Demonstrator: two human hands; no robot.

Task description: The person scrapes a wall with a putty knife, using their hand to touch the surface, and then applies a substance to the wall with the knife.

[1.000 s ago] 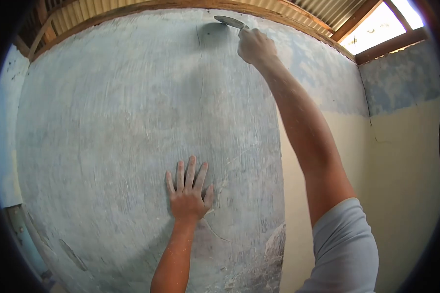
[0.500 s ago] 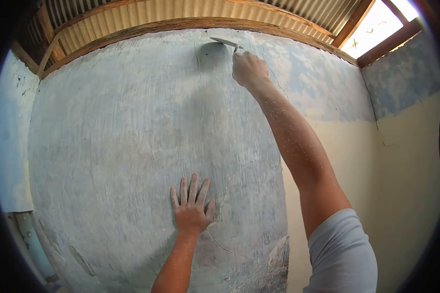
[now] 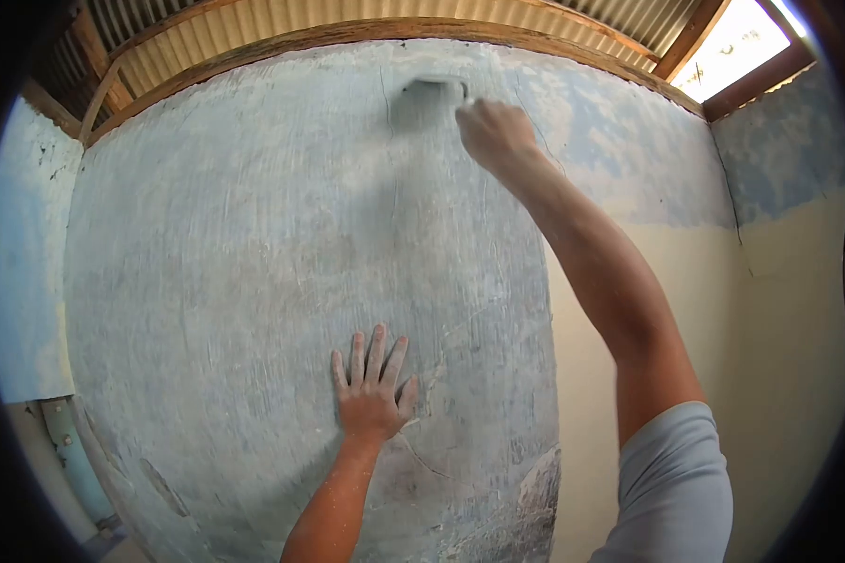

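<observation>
The wall (image 3: 253,235) is grey-blue, scratched and cracked. Low on it, the left hand (image 3: 368,403) has stayed flat, open, fingers spread, apparently as a brace. Higher and to the right, the right hand (image 3: 496,131) is closed round the thin grey scraper (image 3: 446,79), whose blade, near the wall's top, has blurred since a moment ago, suggesting a quick stroke.

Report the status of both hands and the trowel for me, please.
Right hand gripping trowel, high at wall; blade contact unclear. Left hand spread against wall, lower down. No obstruction visible.
</observation>
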